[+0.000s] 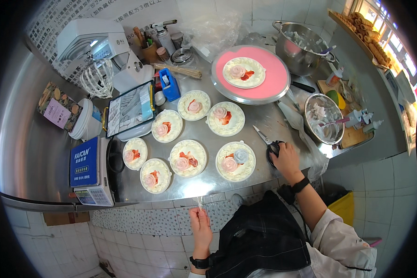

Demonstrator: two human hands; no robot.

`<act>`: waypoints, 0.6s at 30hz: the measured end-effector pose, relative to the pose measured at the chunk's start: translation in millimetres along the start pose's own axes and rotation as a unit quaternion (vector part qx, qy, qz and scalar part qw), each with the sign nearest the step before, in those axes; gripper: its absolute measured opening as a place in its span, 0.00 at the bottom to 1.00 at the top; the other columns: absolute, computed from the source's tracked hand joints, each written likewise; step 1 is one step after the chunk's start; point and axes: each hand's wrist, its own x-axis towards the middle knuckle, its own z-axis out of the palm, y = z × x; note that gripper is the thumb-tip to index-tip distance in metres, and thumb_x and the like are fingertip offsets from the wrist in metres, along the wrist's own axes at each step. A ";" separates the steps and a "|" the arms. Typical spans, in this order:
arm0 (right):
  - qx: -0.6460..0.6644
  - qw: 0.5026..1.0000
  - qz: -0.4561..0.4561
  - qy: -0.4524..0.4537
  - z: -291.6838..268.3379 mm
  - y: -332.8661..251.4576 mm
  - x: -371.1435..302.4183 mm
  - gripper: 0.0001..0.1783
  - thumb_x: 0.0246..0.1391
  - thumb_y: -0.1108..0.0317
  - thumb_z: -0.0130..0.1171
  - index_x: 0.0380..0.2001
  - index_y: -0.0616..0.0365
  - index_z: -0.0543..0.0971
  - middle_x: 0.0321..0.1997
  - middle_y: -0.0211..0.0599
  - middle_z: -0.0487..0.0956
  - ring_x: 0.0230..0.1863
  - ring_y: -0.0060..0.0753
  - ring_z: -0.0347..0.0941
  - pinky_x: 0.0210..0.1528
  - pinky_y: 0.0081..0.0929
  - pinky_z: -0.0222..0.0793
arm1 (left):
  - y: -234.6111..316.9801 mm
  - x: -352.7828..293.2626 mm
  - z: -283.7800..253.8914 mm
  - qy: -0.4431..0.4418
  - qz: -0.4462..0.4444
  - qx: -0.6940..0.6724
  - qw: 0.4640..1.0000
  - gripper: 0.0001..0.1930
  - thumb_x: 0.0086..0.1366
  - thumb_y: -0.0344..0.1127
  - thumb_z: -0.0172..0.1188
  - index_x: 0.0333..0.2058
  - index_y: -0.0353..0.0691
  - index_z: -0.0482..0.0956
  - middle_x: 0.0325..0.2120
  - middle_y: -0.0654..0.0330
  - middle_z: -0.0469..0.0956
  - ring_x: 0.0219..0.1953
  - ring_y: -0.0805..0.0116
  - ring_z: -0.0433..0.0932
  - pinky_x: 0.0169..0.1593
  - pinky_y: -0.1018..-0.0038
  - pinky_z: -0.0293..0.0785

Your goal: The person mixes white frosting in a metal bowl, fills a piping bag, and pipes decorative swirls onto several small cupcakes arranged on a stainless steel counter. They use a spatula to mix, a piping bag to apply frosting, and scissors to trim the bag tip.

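Note:
My right hand (pixel 286 162) is closed around the black handles of a pair of scissors (pixel 262 134), which lie on the steel table with the blades toward the back left. Low in front of the table edge, my left hand (pixel 201 227) pinches a small, thin whitish thing (pixel 200 202), too small to name. Nearest my right hand is a round cream cake (pixel 224 175) with a pink and a grey-blue rose. Several other cream cakes (pixel 197 147) with pink roses and red topping stand to its left. Another cake (pixel 245 83) sits on a pink-topped turntable (pixel 274 69).
A piping bag (pixel 292 116) and steel bowl (pixel 310 125) lie right of the scissors. A large pot (pixel 296 58) stands at the back right. Left are a stand mixer (pixel 120 62), a tablet (pixel 130 109), a blue tape dispenser (pixel 170 85) and a scale (pixel 93 195).

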 end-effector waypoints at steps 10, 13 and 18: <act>0.847 0.370 0.370 0.091 29.9 90.9 71.4 0.10 0.60 0.68 0.49 0.38 0.65 0.70 0.29 0.43 0.74 0.28 0.35 0.73 0.33 0.28 0.75 | 19.5 -18.9 -11.4 0.024 0.006 -0.045 0.999 0.06 0.68 0.34 0.50 0.34 0.37 0.68 0.21 0.69 0.66 0.21 0.84 0.60 0.26 0.85 0.57; 0.871 0.223 0.385 0.207 48.6 104.1 102.3 0.08 0.61 0.71 0.45 0.38 0.67 0.68 0.30 0.44 0.74 0.28 0.36 0.73 0.30 0.27 0.77 | 29.9 -20.4 -11.0 0.045 0.020 -0.021 0.999 0.06 0.68 0.33 0.50 0.35 0.37 0.68 0.22 0.68 0.67 0.23 0.84 0.61 0.27 0.86 0.59; 0.837 0.159 0.444 0.278 71.4 107.8 120.4 0.08 0.62 0.72 0.42 0.35 0.65 0.70 0.25 0.38 0.74 0.24 0.30 0.73 0.25 0.20 0.76 | 43.1 -22.9 -12.1 0.043 0.030 0.000 0.999 0.05 0.68 0.33 0.50 0.35 0.37 0.69 0.27 0.66 0.70 0.24 0.83 0.63 0.29 0.86 0.61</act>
